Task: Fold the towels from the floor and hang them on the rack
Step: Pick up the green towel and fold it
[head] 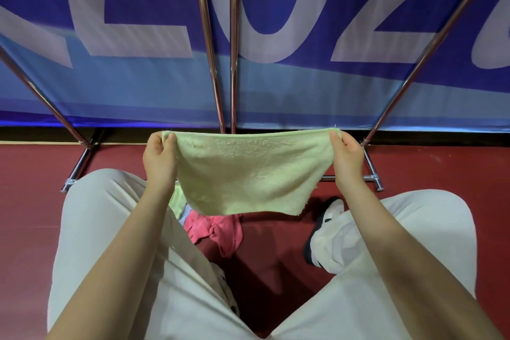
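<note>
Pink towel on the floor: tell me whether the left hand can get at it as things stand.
Probably not yet. The left hand pinches a corner of the green towel, which hangs over the pink towel; it would have to let go first.

both bare forearms reach forward from the body, roughly level with each other. the left hand [158, 159] and right hand [348, 159] are held well apart, each with thumb and curled fingers pinching (backs of the hands toward the camera). wrists look straight, bent knees below them.
</note>
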Demonstrator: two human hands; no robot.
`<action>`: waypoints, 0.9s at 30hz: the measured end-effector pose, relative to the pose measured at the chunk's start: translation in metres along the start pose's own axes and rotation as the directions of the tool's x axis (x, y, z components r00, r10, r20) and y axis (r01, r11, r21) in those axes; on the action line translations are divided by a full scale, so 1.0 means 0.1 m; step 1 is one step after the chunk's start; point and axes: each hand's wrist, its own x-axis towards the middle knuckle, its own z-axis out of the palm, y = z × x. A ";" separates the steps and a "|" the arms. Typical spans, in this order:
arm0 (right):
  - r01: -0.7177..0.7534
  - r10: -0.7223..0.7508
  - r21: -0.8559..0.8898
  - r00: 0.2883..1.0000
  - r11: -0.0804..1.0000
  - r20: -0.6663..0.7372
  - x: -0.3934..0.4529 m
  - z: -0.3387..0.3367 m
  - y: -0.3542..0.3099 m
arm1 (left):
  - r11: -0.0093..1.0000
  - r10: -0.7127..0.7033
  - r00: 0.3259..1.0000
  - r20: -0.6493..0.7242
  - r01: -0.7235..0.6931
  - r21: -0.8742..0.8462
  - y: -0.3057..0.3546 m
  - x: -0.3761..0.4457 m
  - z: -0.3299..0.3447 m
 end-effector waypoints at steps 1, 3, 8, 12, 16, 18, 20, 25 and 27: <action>0.020 -0.020 -0.026 1.000 0.999 -0.005 -0.02 0.01 -0.03 | 1.000 -0.012 1.000 0.000 0.012 -0.007 0.00 0.00 0.01; 0.047 -0.048 -0.069 0.999 0.997 -0.015 -0.02 0.04 -0.04 | 0.998 -0.057 0.998 0.004 0.057 -0.028 -0.01 0.00 0.02; -0.081 0.071 -0.110 0.993 0.991 -0.093 0.04 0.07 0.03 | 0.972 -0.204 0.976 0.079 0.211 -0.099 0.00 -0.01 0.07; -0.292 0.291 0.025 0.939 0.956 -0.185 0.04 0.13 0.12 | 0.898 -0.372 0.920 0.124 0.391 -0.203 0.05 -0.07 0.20; -0.438 0.467 0.181 0.867 0.880 -0.173 -0.03 0.21 0.17 | 0.792 -0.480 0.857 0.189 0.516 -0.325 0.14 -0.18 0.36; -0.461 0.492 0.227 0.864 0.858 -0.105 -0.08 0.26 0.10 | 0.752 -0.504 0.837 0.214 0.547 -0.369 0.21 -0.26 0.44; -0.480 0.504 0.273 0.863 0.833 -0.021 -0.13 0.31 0.02 | 0.734 -0.501 0.834 0.231 0.551 -0.398 0.29 -0.36 0.52; -0.505 0.494 0.330 0.861 0.798 0.124 -0.31 0.41 -0.22 | 0.780 -0.402 0.858 0.319 0.503 -0.372 0.46 -0.66 0.70; -0.498 0.479 0.312 0.866 0.809 0.140 -0.38 0.48 -0.27 | 0.817 -0.356 0.873 0.334 0.464 -0.342 0.47 -0.74 0.78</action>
